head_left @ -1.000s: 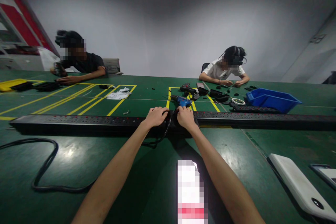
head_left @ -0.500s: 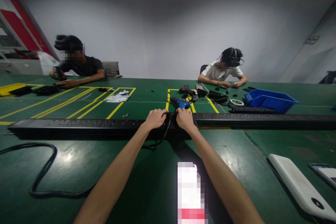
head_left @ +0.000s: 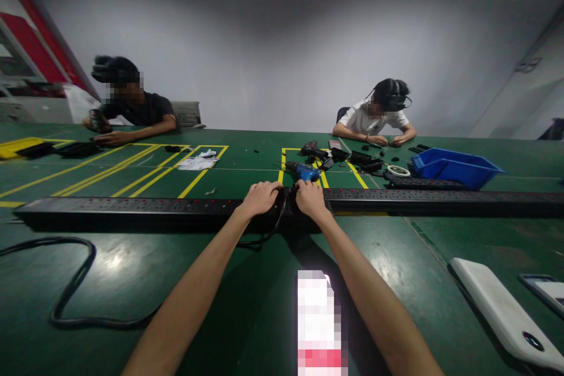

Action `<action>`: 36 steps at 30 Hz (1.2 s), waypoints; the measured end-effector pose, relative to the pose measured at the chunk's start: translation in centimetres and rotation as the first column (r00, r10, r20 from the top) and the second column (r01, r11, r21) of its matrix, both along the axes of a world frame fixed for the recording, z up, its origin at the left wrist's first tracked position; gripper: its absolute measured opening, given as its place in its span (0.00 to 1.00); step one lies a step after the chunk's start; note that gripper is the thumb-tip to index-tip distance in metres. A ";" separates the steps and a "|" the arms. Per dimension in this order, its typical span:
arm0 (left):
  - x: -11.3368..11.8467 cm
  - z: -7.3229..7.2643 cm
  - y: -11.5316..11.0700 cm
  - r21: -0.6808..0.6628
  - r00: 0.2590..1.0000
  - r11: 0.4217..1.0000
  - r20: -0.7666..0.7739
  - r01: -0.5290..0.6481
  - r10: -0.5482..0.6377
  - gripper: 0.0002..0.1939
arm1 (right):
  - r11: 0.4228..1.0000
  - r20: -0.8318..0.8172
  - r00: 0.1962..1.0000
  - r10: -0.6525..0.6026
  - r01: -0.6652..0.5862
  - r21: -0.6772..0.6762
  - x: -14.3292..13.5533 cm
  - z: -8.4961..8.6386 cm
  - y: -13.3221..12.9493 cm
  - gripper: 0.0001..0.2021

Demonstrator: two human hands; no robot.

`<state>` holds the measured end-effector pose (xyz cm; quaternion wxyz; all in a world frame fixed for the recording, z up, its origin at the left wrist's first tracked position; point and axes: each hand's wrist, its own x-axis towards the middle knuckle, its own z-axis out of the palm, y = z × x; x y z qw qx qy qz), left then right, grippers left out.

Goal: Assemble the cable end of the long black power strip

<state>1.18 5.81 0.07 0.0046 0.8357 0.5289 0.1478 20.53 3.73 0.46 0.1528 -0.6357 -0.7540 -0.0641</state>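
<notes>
Two long black power strips lie nearly end to end across the table: the left power strip (head_left: 132,211) and the right power strip (head_left: 423,202). My left hand (head_left: 262,197) is closed over the inner end of the left one, fingers curled toward the middle. Close beside it, my right hand (head_left: 309,195) grips the inner end of the right one. Between the hands a black cable (head_left: 279,220) drops from the gap and bends left along the table. The fingertips and exact joint are partly hidden.
A blue cordless drill (head_left: 307,173) lies just beyond my hands. Farther right are black plastic parts (head_left: 365,161), a tape roll (head_left: 398,171) and a blue bin (head_left: 458,167). A lit phone (head_left: 319,317) and white power bank (head_left: 497,305) lie nearer. Two people sit across.
The view tilts very slightly. Both my hands stay in place on the inner ends of the power strips.
</notes>
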 end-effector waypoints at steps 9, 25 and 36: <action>0.3 0.5 -0.1 -0.005 0.999 1.000 -0.033 -0.030 0.030 0.20 | 1.000 -0.006 1.000 0.008 -0.008 0.029 0.1 -0.3 0.2 0.14; 0.4 0.3 -0.4 0.007 0.999 0.999 -0.010 -0.031 0.031 0.20 | 1.000 -0.013 1.000 -0.001 0.001 -0.010 0.1 0.0 0.0 0.16; 0.4 0.7 -0.7 0.005 0.999 0.999 -0.003 -0.033 0.033 0.19 | 1.000 -0.019 1.000 0.005 -0.005 -0.011 0.1 0.0 0.1 0.17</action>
